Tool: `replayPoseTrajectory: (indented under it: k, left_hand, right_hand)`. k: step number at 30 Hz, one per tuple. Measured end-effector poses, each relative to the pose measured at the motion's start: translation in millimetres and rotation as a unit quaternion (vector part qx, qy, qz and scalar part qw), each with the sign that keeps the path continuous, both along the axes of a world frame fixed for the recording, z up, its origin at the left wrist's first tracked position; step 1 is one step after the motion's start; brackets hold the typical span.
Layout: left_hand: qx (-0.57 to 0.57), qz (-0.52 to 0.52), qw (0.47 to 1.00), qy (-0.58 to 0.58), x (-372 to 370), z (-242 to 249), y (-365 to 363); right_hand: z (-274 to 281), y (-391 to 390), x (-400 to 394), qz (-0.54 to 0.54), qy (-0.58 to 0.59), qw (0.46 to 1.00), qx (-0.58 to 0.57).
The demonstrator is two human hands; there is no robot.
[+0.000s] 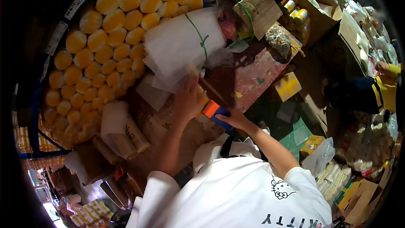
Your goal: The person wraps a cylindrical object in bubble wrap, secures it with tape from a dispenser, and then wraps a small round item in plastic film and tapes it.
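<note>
My left hand (188, 99) is at the near edge of a stack of clear plastic bags (181, 38) tied with green string. Its fingers look curled over something small and yellowish, mostly hidden, so I cannot make out what it is. My right hand (238, 120) is closed on a blue block-shaped tool with an orange end (211, 109); its exact kind does not show. The orange end faces my left hand, close to its side. Both hands are over the worn brown tabletop (173, 120).
Many round yellow-and-white packs (95, 59) are piled at the left. A wrapped carton (122, 131) stands at the near left. Flattened cardboard (258, 12) and a bag of small brown items (278, 40) lie at the far right. Another person (386, 86) is at the right edge.
</note>
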State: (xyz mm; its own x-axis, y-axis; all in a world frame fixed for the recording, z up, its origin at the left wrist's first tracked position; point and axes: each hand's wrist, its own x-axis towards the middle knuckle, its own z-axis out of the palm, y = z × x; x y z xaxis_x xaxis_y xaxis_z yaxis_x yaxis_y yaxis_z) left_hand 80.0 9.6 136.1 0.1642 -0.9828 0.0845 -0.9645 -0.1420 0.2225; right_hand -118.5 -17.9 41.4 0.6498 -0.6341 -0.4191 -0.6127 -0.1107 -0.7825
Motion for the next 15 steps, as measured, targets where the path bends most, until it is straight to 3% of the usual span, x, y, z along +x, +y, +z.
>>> replayPoseTrajectory:
  k: [1, 2, 5, 6, 8, 10, 13, 15]
  left_hand:
    - [0.055, -0.005, 0.996, 0.072, 4.8, 6.0, 0.2]
    - [0.049, -0.001, 0.997, 0.065, 10.5, 8.1, 0.9]
    - [0.073, -0.024, 0.995, 0.056, 27.6, -0.6, 10.4]
    - [0.061, 0.0, 0.992, 0.108, 27.8, 1.3, 11.7]
    - [0.046, 0.027, 0.986, 0.159, 21.9, 3.4, 15.1]
    - [0.137, 0.107, 0.974, 0.148, 1.0, 37.2, 16.1]
    - [0.123, 0.055, 0.986, 0.095, -1.7, 27.0, 24.2]
    - [0.113, 0.063, 0.981, 0.147, 3.4, 15.2, 31.6]
  right_hand:
    - [8.5, 5.2, 3.5, -0.054, -0.046, 0.997, -0.006]
    - [16.1, 6.4, 6.2, -0.107, -0.092, 0.99, -0.012]
    - [28.2, 6.5, 8.9, -0.094, -0.08, 0.989, -0.087]
    - [27.9, 6.3, 9.3, -0.093, -0.084, 0.988, -0.085]
    - [27.8, 0.2, 8.9, -0.038, -0.039, 0.988, -0.143]
    - [30.0, -9.1, 6.9, -0.012, -0.031, 0.989, -0.144]
    - [34.8, -20.4, -1.7, 0.043, 0.004, 0.988, -0.151]
    - [32.0, -26.2, -13.6, 0.075, 0.025, 0.984, -0.16]
